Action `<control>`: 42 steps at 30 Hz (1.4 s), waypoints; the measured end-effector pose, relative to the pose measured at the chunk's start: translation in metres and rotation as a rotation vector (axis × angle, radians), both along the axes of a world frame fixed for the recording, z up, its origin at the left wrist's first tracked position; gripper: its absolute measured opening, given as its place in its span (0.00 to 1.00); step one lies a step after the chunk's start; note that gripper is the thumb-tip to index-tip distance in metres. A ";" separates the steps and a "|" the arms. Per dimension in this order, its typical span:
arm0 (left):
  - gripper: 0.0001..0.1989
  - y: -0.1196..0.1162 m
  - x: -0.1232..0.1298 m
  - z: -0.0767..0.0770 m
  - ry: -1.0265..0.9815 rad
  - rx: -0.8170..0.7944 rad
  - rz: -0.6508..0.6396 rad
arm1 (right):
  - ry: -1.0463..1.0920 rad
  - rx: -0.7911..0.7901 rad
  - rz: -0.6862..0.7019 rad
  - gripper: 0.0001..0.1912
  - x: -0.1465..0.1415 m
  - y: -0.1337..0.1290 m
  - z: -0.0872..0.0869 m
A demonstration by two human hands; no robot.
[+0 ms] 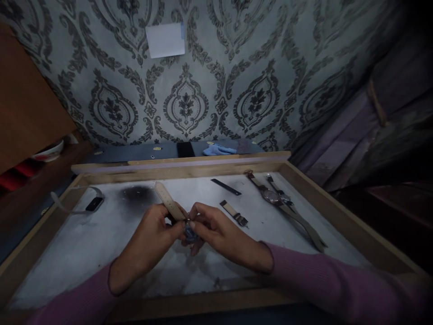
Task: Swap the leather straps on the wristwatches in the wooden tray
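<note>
Close together over the middle of the white board, both my hands grip one wristwatch. Its round metal case [191, 232] sits between my fingertips, and a beige strap [168, 201] with punched holes sticks up and to the left. My left hand [154, 230] is closed around the strap's base and the edge of the case. With thumb and fingers, my right hand [214, 228] pinches the case near where the strap joins. My fingers partly hide that joint. Just right of my right hand lies a loose short strap piece [233, 213] with a buckle.
A wooden frame [203, 301] rims the board. Two watches [270, 196] lie at the right, and a dark flat blade [226, 186] lies behind my hands. At the left rests a smartwatch [94, 204] with a pale band. Beyond the frame are a black phone [186, 149] and a blue cloth [219, 150].
</note>
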State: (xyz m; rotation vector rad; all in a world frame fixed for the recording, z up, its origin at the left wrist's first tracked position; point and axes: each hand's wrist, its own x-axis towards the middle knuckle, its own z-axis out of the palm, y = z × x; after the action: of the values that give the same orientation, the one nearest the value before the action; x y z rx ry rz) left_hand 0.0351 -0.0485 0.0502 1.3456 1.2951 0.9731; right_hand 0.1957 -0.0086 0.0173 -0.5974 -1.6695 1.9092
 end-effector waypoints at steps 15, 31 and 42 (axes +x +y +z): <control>0.06 -0.004 0.000 0.003 -0.010 0.037 -0.025 | 0.071 -0.082 0.033 0.14 -0.001 0.001 -0.002; 0.07 -0.004 0.000 0.008 0.035 0.043 -0.041 | 0.005 -0.037 -0.021 0.16 -0.002 0.000 -0.002; 0.07 -0.003 0.000 0.009 0.068 0.020 -0.057 | 0.025 -0.079 -0.043 0.17 -0.003 0.000 -0.002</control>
State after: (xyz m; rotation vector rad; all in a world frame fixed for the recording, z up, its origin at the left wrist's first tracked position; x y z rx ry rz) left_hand 0.0348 -0.0519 0.0595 1.4344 1.2940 0.9103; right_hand 0.1925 -0.0085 0.0151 -0.6326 -1.5598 1.9513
